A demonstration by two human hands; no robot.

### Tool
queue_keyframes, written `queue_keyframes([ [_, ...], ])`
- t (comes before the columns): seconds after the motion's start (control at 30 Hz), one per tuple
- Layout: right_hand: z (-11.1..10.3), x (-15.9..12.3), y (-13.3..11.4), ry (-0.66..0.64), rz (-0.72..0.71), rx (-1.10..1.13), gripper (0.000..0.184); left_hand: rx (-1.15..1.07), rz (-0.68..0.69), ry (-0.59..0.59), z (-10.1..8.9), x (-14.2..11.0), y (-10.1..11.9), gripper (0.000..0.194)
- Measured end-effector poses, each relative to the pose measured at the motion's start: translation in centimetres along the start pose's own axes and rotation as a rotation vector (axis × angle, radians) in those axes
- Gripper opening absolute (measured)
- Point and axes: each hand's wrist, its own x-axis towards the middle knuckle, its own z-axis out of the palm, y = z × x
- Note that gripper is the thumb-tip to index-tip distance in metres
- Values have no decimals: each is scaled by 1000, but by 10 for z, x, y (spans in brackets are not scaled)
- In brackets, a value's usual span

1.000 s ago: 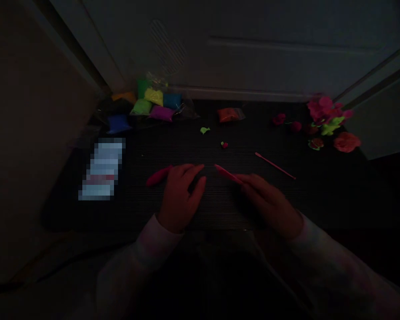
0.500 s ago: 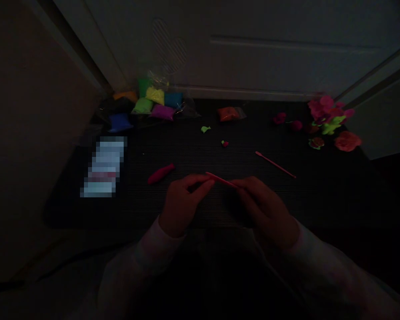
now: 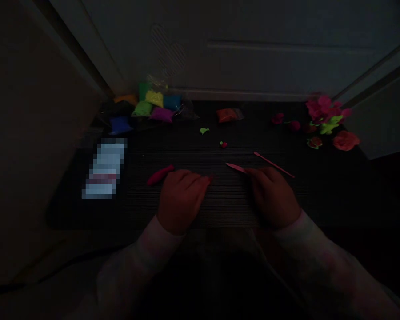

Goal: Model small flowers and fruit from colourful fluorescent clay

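Note:
In dim light my right hand (image 3: pixel 275 195) is closed around a pink clay knife (image 3: pixel 236 167), its flat pointed blade reaching out to the left. My left hand (image 3: pixel 182 200) is closed above the dark table, fingers pinched together. A small reddish bit of clay (image 3: pixel 210 180) shows at its fingertips; the rest is hidden by the fingers. Just behind the left hand lies a dark pink handle-shaped piece (image 3: pixel 160 175). A thin pink modelling stick (image 3: pixel 274 164) lies beyond my right hand. Farther back sit a tiny red and green clay piece (image 3: pixel 223 145) and a light green clay piece (image 3: pixel 204 130).
Bags of coloured clay (image 3: pixel 162 114) are heaped at the back left, with an orange clay bag (image 3: pixel 227 115) beside them. A blurred-out bright phone-like screen (image 3: pixel 105 169) lies at left. Pink clay flowers (image 3: pixel 346 140) stand at the back right, against a pale door (image 3: pixel 270 71).
My right hand has drawn the clay knife away from the left hand, to the right. The left hand has turned over, its back now facing up, with the reddish bit at its fingertips.

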Motion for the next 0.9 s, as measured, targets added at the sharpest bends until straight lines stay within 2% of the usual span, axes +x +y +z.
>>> queue_keyframes([
  [0.13, 3, -6, 6, 40, -31, -49, 28, 108, 150, -153, -2, -8, -8, 15],
  [0.23, 1, -9, 4, 89, -30, -60, 27, 105, 140, -201, -8, -17, -11, 20],
  [0.33, -2, -7, -5, 85, -120, 8, 27, 133, 87, -197, -13, -24, -6, 25],
  [0.47, -3, 9, -25, -23, -279, 126, 27, 143, 47, -244, -11, -26, 6, 30],
  [0.7, 2, 44, -37, -243, -396, 109, 24, 152, 10, -280, -7, -27, 8, 31],
  [0.9, 5, 46, -36, -320, -391, 230, 12, 88, -1, -262, -7, -29, 7, 30],
])
